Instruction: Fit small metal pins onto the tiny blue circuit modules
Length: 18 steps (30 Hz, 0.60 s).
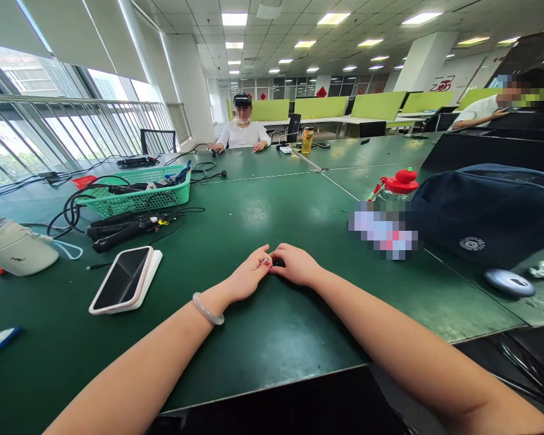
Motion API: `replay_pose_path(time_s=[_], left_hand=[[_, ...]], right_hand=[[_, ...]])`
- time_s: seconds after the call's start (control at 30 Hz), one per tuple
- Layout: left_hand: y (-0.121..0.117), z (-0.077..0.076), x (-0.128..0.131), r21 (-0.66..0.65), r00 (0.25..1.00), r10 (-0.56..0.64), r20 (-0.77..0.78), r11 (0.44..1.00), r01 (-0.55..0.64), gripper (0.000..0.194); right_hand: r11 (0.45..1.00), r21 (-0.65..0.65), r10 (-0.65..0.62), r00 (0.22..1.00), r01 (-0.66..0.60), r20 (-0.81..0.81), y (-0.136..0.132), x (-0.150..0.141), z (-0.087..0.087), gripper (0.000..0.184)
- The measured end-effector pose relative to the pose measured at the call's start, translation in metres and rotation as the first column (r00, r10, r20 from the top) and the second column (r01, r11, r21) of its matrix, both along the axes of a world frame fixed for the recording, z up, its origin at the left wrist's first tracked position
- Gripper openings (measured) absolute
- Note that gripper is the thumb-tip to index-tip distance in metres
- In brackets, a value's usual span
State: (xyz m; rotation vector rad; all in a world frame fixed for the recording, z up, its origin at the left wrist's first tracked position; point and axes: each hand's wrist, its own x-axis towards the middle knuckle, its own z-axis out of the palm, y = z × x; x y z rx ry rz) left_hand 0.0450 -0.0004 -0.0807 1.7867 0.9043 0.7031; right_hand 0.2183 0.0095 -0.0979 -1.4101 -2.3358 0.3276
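in the head view, can make out one small dark thing (pixel 278 262) just above the green table (pixel 317 326) or on it, near the middle, between left hand (pixel 249 273) and right hand (pixel 301 266). mostly hidden by fingers, so cannot tell its long axis or which way it points. on the left hand, see thumb and fingers partly bent, reaching inward to meet the right fingertips or nearly so; on the right hand, see fingers curved round with a small gap to the thumb. cannot tell how firmly either has hold of it.

count one ring and one pale bracelet (pixel 208 309) on the left arm. to the left, find one phone (pixel 122 280) lying on one white slab (pixel 149 281), both with long axes slanting away to the right; one green basket (pixel 163 194), long axis running roughly sideways; one beige cup (pixel 16 248). to the right, find one red-lidded bottle (pixel 396 187) upright beside one dark blue bag (pixel 485 211), and one oval device (pixel 510 283). across the table, see one seated person (pixel 243 134) in white, hands on the tabletop
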Motion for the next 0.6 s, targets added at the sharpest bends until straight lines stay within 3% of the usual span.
replay_pose_path(time_s=[0.17,0.3,0.4,0.5,0.6], left_hand=[[0.003,0.005,-0.007,-0.316,0.969,0.113,0.221,0.948,-0.038,0.028],[0.001,0.011,-0.008,-0.408,0.959,0.104,0.264,0.913,0.013,0.027],[0.003,0.010,-0.008,-0.378,0.955,0.110,0.277,0.926,0.003,0.026],[0.008,0.006,-0.010,-0.257,0.972,0.157,0.174,0.960,-0.109,0.027],[0.012,0.003,-0.011,-0.187,0.984,0.166,0.072,0.971,-0.150,0.032]], right_hand=[[0.999,-0.032,0.036,0.999,-0.036,-0.006,0.000,-0.003,0.003,0.011],[0.995,-0.075,0.067,0.997,-0.069,-0.034,0.000,0.001,0.006,0.004],[0.988,-0.144,0.046,0.996,-0.056,-0.075,0.000,0.005,0.010,0.005],[0.976,-0.215,-0.013,0.991,-0.017,-0.136,0.001,0.009,0.013,0.008],[0.928,-0.372,-0.120,0.960,0.019,-0.252,0.001,0.010,0.014,0.010]])
